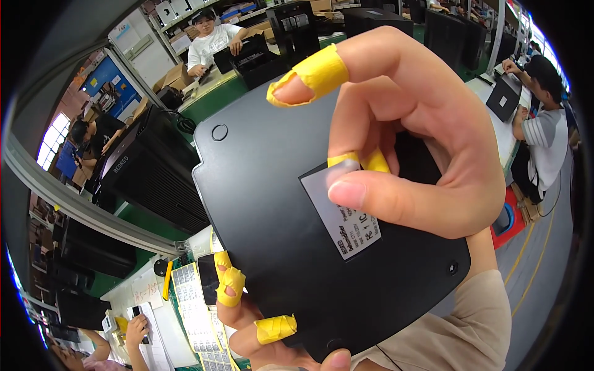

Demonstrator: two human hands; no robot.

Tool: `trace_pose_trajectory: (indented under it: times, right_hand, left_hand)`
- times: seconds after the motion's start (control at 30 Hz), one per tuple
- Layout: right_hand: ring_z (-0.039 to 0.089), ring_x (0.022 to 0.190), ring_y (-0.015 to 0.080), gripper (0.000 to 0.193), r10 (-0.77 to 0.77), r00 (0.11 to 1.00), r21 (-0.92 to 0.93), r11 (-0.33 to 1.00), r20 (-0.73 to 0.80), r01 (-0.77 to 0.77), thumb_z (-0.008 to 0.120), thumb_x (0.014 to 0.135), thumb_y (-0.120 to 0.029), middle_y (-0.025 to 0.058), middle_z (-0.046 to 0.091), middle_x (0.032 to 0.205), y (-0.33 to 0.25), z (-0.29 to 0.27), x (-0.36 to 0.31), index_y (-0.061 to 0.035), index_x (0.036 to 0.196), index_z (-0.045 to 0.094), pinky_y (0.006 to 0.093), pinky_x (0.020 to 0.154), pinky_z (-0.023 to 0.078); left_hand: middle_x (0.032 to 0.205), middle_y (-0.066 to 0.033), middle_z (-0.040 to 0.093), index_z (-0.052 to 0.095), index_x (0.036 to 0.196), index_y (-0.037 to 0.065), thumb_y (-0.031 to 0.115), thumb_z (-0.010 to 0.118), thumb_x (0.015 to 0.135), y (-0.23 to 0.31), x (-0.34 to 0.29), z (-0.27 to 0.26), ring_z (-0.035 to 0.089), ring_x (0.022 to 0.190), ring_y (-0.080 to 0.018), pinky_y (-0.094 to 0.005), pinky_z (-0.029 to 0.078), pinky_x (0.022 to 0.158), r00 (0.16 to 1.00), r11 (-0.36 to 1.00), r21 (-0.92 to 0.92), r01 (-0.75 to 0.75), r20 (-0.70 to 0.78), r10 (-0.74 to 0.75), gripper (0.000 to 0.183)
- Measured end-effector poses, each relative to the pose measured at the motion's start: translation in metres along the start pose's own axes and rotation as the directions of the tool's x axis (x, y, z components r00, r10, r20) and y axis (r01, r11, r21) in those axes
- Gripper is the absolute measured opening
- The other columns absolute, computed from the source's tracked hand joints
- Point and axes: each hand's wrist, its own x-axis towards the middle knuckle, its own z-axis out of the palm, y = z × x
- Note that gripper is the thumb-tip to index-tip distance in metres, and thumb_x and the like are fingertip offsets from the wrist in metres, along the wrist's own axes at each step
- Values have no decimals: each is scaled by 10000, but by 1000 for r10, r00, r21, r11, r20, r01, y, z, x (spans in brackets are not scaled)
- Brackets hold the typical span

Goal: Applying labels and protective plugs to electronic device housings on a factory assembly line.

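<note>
A flat black plastic panel (pixel 266 179) with rounded corners tilts up in front of me. My left hand (pixel 247 328) grips its lower edge, thumb on the face side, with yellow tape around several fingers. A silver-grey printed label (pixel 331 201) with a dark border lies on the panel's middle. Over the label's upper corner, my right hand (pixel 427 142) pinches thumb against a taped finger. A pale, blurred patch shows between those tips; I cannot tell if it is film or fingertip. The taped index finger is raised and bent, apart from the panel.
Sheets of labels (pixel 198 315) lie on the bench at lower left, beside a dark phone-like device (pixel 207 281) and a yellow-handled tool (pixel 167 281). A large black machine (pixel 148 170) stands to the left. Other people work at benches behind, at right and at lower left.
</note>
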Motion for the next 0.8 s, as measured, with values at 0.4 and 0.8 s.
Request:
trace_pose_trajectory:
  times: [0.4, 0.8]
  right_hand:
    - [528, 553, 14, 492, 31, 994, -84, 996, 108, -22, 641, 773, 40, 116, 660, 913, -1, -3, -1, 93, 1219, 439, 119, 475, 354]
    - [530, 581, 12, 410, -28, 992, -209, 976, 125, 54, 648, 766, 59, 124, 657, 1020, 1, -9, 2, 81, 1150, 507, 132, 476, 349]
  left_hand:
    - [1490, -222, 266, 440, 1148, 233, 539, 737, 753, 6, 1, 5, 303, 1391, -361, -429, 244, 1150, 996, 991, -93, 93, -7, -94, 582]
    - [1503, -236, 268, 478, 1119, 221, 527, 742, 761, 19, 12, 26, 346, 1365, -376, -424, 278, 1133, 924, 951, -140, 275, -235, -302, 540]
